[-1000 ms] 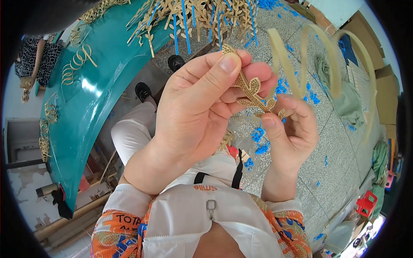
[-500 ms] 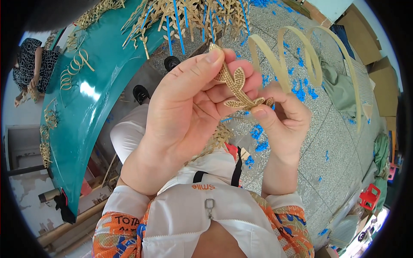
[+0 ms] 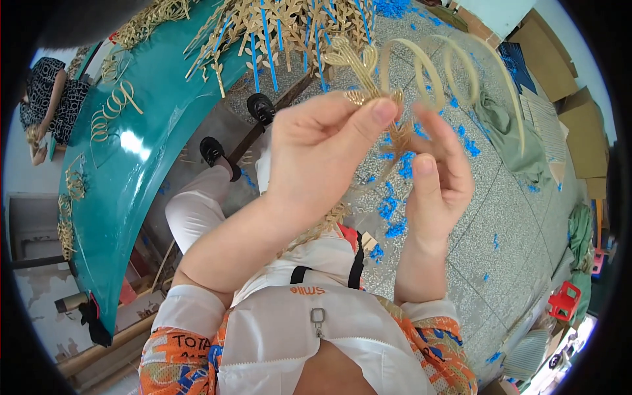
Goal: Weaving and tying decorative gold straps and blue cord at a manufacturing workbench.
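We've got the gold leaf sprig [image 3: 362, 69] pinched in our left hand [image 3: 319, 151], long axis slanting from beyond its fingertips back toward our right hand [image 3: 442, 191]: thumb and fingers parted, near the blurred tail.

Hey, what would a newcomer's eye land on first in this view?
Probably the left hand, pinching a gold leafy piece near the picture's centre, with the right hand beside it. Beyond, gold leaf sprigs with blue strips crowd the top edge, and a glossy green table curves down the left.
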Action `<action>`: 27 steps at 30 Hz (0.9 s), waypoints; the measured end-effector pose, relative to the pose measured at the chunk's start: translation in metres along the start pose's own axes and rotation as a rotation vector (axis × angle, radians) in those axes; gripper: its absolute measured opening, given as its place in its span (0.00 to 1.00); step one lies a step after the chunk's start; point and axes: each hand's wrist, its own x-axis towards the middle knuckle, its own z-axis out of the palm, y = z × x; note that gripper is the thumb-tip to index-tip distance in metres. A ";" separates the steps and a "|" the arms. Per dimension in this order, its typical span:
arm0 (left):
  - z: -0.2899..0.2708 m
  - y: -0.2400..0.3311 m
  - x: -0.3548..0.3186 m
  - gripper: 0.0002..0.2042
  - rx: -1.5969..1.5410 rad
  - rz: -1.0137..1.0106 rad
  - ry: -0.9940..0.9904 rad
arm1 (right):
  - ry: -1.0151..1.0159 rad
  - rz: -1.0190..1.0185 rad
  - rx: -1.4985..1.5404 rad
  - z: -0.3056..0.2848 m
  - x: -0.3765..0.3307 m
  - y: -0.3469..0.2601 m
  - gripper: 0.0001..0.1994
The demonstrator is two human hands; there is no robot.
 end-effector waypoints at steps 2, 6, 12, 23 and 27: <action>0.001 0.011 0.006 0.07 0.004 0.051 -0.026 | 0.116 -0.015 0.059 -0.009 0.001 0.013 0.21; -0.003 0.028 0.016 0.07 -0.077 0.096 -0.045 | -0.225 0.101 -0.002 -0.008 -0.006 0.019 0.19; -0.017 0.039 0.018 0.11 -0.202 0.018 -0.077 | -0.085 0.043 -0.035 0.006 -0.009 -0.010 0.11; -0.023 0.057 0.003 0.14 -0.448 -0.117 -0.210 | -0.080 -0.071 -0.237 0.005 -0.010 -0.026 0.12; -0.028 0.060 -0.002 0.14 -0.466 -0.139 -0.231 | -0.142 -0.235 -0.348 0.003 -0.002 -0.032 0.12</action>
